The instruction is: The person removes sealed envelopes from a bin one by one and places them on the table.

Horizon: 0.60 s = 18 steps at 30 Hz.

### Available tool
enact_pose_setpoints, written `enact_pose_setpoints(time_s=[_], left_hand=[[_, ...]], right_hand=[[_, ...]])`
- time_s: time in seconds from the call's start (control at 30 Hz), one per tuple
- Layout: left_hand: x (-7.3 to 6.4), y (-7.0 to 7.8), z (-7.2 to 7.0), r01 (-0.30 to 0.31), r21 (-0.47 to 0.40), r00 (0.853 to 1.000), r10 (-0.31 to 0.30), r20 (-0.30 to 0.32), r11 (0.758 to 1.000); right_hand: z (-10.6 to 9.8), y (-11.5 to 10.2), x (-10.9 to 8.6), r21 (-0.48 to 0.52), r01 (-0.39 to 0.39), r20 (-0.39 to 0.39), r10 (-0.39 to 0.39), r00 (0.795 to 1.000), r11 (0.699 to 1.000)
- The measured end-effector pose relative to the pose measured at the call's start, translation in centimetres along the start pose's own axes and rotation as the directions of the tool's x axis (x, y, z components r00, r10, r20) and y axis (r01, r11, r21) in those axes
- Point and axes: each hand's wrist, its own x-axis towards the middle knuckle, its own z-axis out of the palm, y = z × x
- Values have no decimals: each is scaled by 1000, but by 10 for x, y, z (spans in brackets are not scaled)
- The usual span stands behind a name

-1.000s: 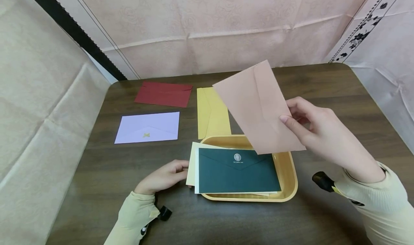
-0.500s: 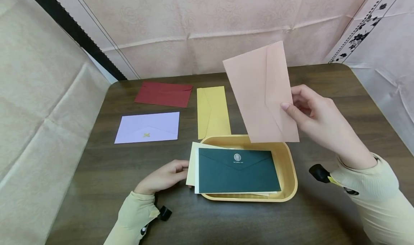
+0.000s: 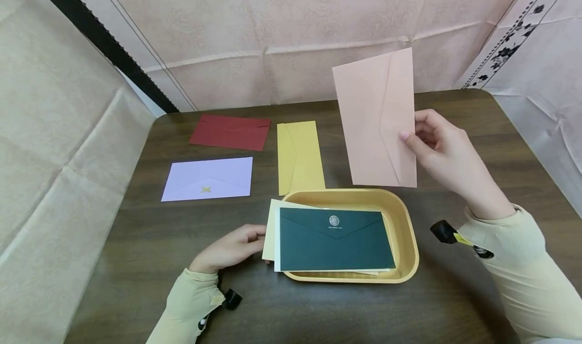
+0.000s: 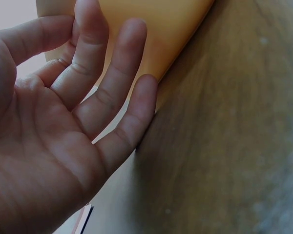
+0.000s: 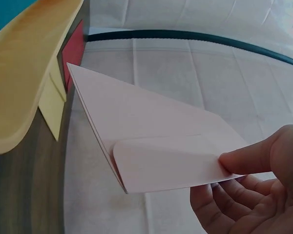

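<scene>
In the head view my right hand (image 3: 447, 154) pinches a pale pink envelope (image 3: 375, 121) by its right edge, thumb on the flap side, held up beyond a gold tray (image 3: 400, 233). The right wrist view shows the thumb on the pink envelope (image 5: 156, 156) and the fingers behind it. My left hand (image 3: 234, 248) rests at the tray's left end, fingertips under the overhanging cream envelope (image 3: 269, 240). In the left wrist view its loosely bent fingers (image 4: 129, 117) lie against the yellowish surface. A dark green envelope (image 3: 334, 248) with a white emblem tops the stack in the tray.
Behind the tray a yellow envelope (image 3: 300, 157) lies on the dark wooden table (image 3: 200, 298). Farther left are a red envelope (image 3: 231, 132) and a lavender envelope (image 3: 206, 180) with a small gold mark. Pale cloth (image 3: 291, 36) hangs around the table.
My right hand has carried the pink envelope up and away from the tray, turning it more upright. The left hand and the tray stay nearly still.
</scene>
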Motion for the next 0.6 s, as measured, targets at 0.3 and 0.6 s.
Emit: enact_pose_setpoints(time_s=[0.3, 0.6], left_hand=[[0, 1, 0, 13, -5, 1000, -13, -3, 1000], [0, 2, 1, 15, -8, 1000, -15, -6, 1000]], right_hand=[[5, 19, 13, -1, -69, 23, 69, 997, 998], [15, 34, 21, 29, -113, 68, 111, 992, 993]])
